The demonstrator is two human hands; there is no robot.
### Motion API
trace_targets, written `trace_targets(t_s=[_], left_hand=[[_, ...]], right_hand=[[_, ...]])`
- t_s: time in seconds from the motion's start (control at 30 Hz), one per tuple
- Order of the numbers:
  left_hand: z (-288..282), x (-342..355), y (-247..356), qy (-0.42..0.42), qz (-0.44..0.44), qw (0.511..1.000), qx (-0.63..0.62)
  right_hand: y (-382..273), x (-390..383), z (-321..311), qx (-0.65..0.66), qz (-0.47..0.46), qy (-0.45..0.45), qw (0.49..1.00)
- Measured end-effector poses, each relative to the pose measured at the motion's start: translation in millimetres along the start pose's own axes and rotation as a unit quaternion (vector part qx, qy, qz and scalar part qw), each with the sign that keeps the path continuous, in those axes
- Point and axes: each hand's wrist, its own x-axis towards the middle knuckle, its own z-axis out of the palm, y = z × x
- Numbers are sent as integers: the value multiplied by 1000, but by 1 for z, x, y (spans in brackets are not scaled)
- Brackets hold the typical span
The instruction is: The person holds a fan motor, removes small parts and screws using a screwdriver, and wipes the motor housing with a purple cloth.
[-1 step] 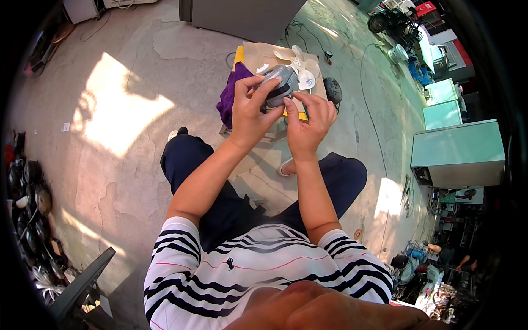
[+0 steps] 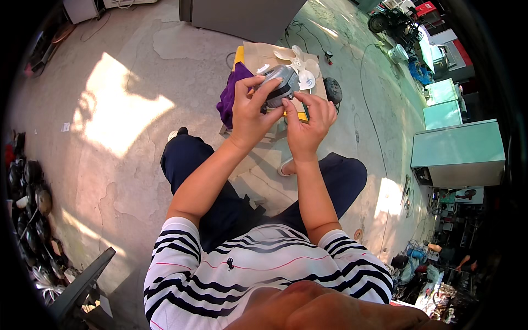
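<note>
A grey metal motor (image 2: pixel 283 81) with a black band is held over a low stand topped with cardboard (image 2: pixel 256 53). My left hand (image 2: pixel 250 110) grips it from the left, fingers bent over its top and thumb low on its side. My right hand (image 2: pixel 305 118) pinches at its lower right, thumb and forefinger against it, other fingers curled. Just behind the motor lie a white fan blade (image 2: pixel 305 77) and a small white part (image 2: pixel 262 67). A purple cloth (image 2: pixel 226 104) drapes over the stand's left side; a black rounded object (image 2: pixel 332 91) is at its right.
A grey cabinet (image 2: pixel 236 19) stands ahead. At right are pale green appliances (image 2: pixel 456 146), a wheeled vehicle (image 2: pixel 393 22) and cables. Dark round objects (image 2: pixel 30 203) are piled at left, near a metal bar (image 2: pixel 82 280). Cluttered parts (image 2: pixel 429 280) fill the lower right.
</note>
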Motion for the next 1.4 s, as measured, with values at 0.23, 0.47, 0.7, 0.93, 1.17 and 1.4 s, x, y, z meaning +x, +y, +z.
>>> trace_targets(t_s=[0.23,0.47,0.7,0.93,1.17,1.4], left_hand=[[2,1,0,7,31,999,-7],[2,-1,-7,-11,45,999,-1],[2,-2,-5,-9,47,999,4],[3,-2,-4,-3,48,999,-1],[3,-3,-4,-5,42,999,3],[-4,4,0,-41,-17,999,-4]], right_hand=[[6,-7,4,4,4,18,1000],[7,-10,4,-31,-12,20,999],[8,-10,3,-39,-12,10,999],[7,-11,3,-19,-10,20,1000],[8,-11,3,-28,-6,18,999],[21,1,-11,47,43,-106,992]])
